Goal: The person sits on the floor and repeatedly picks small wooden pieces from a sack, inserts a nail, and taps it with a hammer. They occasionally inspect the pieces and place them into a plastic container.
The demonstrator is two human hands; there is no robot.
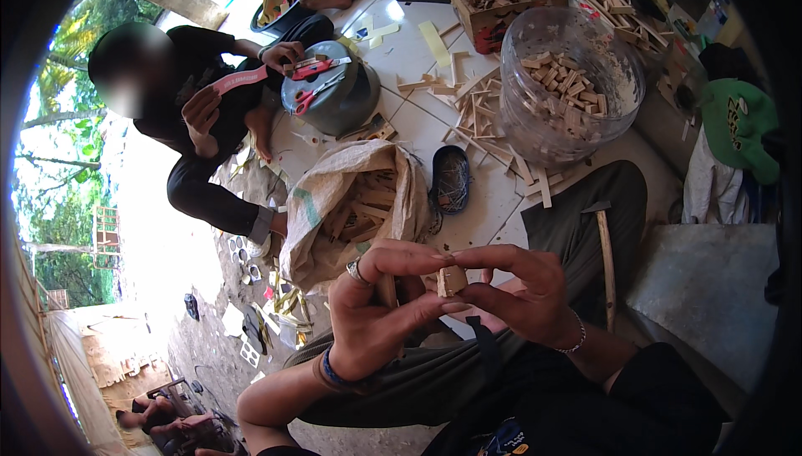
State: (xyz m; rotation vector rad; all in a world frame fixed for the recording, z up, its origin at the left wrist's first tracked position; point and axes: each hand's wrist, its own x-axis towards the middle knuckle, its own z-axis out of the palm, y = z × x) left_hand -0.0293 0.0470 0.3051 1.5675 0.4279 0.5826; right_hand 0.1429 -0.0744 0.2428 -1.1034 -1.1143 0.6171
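Over my lap, my left hand and my right hand pinch one small wooden block between thumbs and forefingers. A tan wooden strip appears tucked in my left palm, partly covered by the fingers. Just beyond my left hand stands a white woven sack with its mouth rolled down, and wooden sticks fill it. Beside the sack is a dark oval tray with what look like thin nails. A hammer with a wooden handle rests against my right leg.
A clear plastic tub of small wooden blocks stands at far right, near loose sticks and a cardboard box. Across from me a person holds a pink strip over an upturned grey bucket bearing red scissors.
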